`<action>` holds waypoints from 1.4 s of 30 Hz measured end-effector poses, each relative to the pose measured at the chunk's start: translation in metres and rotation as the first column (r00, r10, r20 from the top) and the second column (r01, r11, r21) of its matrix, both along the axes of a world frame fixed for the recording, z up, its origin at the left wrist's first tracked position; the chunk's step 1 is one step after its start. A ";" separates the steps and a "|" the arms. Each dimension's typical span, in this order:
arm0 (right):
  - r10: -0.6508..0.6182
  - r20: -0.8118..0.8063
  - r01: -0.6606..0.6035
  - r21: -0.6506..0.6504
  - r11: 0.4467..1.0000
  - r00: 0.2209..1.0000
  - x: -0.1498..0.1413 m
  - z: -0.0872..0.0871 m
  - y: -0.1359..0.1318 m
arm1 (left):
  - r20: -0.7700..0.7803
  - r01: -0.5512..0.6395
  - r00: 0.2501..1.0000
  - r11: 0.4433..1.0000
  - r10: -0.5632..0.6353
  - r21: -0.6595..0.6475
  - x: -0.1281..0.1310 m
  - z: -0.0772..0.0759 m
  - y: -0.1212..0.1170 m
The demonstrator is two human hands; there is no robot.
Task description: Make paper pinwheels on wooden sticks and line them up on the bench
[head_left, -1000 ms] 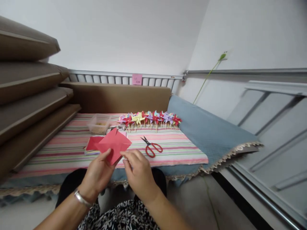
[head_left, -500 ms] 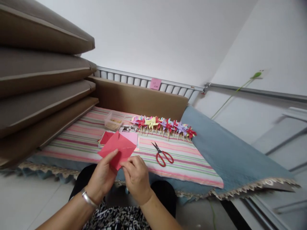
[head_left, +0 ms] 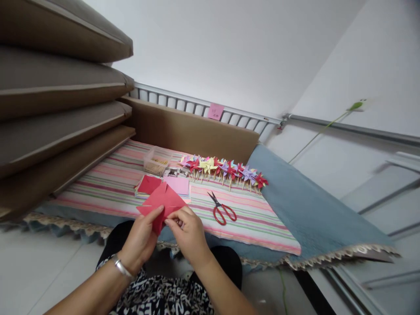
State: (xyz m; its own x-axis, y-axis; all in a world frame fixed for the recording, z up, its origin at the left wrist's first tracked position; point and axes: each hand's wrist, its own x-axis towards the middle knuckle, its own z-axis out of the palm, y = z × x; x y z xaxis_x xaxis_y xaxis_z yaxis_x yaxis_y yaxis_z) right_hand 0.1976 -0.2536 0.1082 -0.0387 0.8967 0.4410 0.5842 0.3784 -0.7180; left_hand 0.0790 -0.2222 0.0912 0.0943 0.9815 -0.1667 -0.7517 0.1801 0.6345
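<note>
A red square of paper (head_left: 166, 197) with slits cut in from its corners is held up over the front edge of the table. My left hand (head_left: 141, 238) grips its lower left part, thumb on top and fingers beneath. At the lower right, my right hand (head_left: 187, 232) pinches the paper between thumb and fingers. Behind the sheet lie a stack of red paper (head_left: 149, 183) and a stack of pink paper (head_left: 178, 185). Red-handled scissors (head_left: 220, 209) rest on the striped cloth to the right, blades slightly apart.
Several paper pinwheels on sticks (head_left: 226, 169) lie in a row at the back. A clear plastic box (head_left: 155, 162) holds thin sticks. Stacked brown cushions (head_left: 65, 100) rise on the left. A pink note (head_left: 215, 111) hangs on the radiator (head_left: 183, 105).
The red paper has turned slightly between my hands, and its left slit now shows. My right hand has shifted a little along the edge. The camera view has tilted slightly.
</note>
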 end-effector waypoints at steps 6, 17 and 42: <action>-0.099 -0.012 0.098 -0.067 0.993 0.995 0.000 0.006 0.000 | -0.052 0.031 0.998 0.999 -0.030 0.024 0.003 0.002 -0.006; -0.249 0.111 0.258 -0.086 0.962 0.962 0.018 0.017 -0.012 | -0.044 0.092 0.995 0.995 -0.090 0.027 0.023 0.008 -0.010; -0.289 0.127 0.301 -0.081 0.950 0.949 0.016 0.017 -0.010 | -0.144 0.118 0.984 0.989 -0.105 0.087 0.024 0.009 -0.015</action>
State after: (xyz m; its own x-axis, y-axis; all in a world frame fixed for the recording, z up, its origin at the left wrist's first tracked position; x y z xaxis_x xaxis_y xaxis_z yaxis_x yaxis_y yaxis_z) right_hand 0.2137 -0.2634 0.1253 0.1899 0.9141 0.3584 0.7381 0.1078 -0.6660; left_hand 0.1028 -0.2372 0.1001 0.1866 0.9781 -0.0922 -0.6337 0.1915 0.7495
